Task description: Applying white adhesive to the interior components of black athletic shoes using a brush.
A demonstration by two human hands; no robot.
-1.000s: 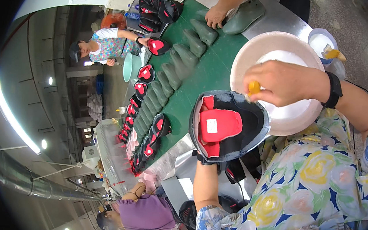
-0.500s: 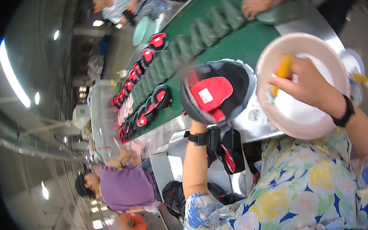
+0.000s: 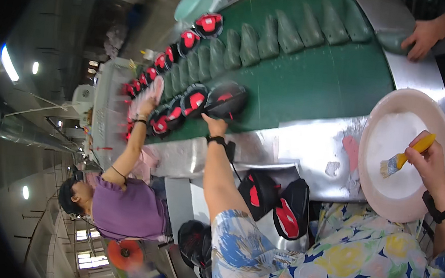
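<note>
Out over the green conveyor belt (image 3: 302,88), my left hand (image 3: 216,124) grips the near edge of a black shoe upper (image 3: 227,101) with red inside. Its thumb shows; the other fingers are partly hidden by the upper. The upper is slightly blurred and sits at the end of a row of similar black and red uppers (image 3: 194,100). My right hand (image 3: 428,161) is closed around the yellow handle of a brush (image 3: 417,147). The pale bristles are over a pinkish basin (image 3: 371,175) of white liquid, apart from my left hand.
Dark green foot-shaped pieces (image 3: 289,33) line the belt. Two black and red uppers (image 3: 291,210) lie below its metal edge (image 3: 312,147). A co-worker in purple (image 3: 127,207) reaches in at left; another person's hand (image 3: 424,40) touches a green piece at far right.
My left hand has moved left and away from me, carrying the upper to the row on the belt. My right hand still holds the brush over the basin. The view has shifted.
</note>
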